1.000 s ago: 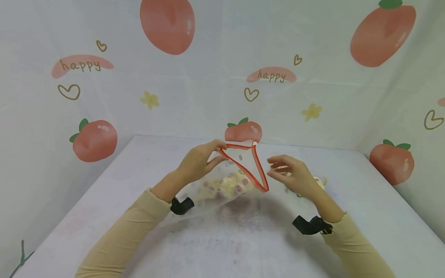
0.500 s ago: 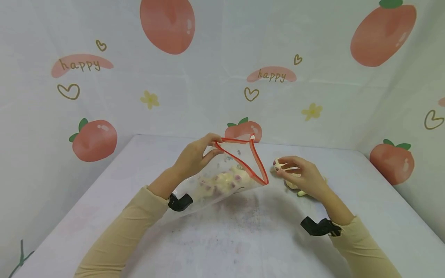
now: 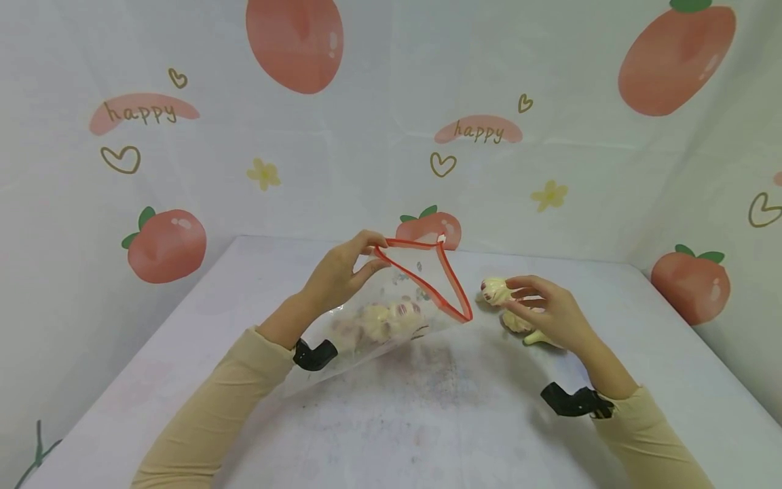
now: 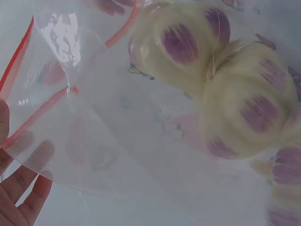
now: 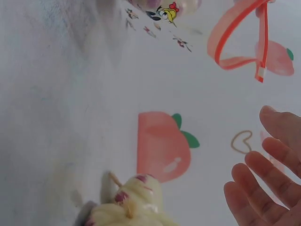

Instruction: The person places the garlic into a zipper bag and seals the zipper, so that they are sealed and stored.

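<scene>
Near the middle of the head view, my left hand (image 3: 336, 275) pinches the red-edged mouth of a clear zip bag (image 3: 453, 282), which gapes toward the right. Whitish garlic bulbs with purple patches (image 3: 380, 320) lie inside the bag, seen close through the plastic in the left wrist view as garlic bulbs (image 4: 249, 103). To the right of the bag, my right hand (image 3: 552, 309) is held with loosely bent fingers beside a garlic bulb (image 3: 496, 291). The right wrist view shows my right hand (image 5: 270, 176) with spread fingers and nothing in it, above garlic (image 5: 136, 205).
Another garlic bulb (image 3: 516, 322) and a pale stem-like piece (image 3: 540, 337) lie under and beside my right hand. A white table (image 3: 379, 421) with faint stains reaches back to a printed cloth backdrop (image 3: 366, 149). Black straps (image 3: 574, 401) sit at both wrists.
My right hand has drawn back to the right, uncovering the garlic on the table. My left hand has raised the bag slightly leftward, and the garlic inside has slid deeper, away from the mouth.
</scene>
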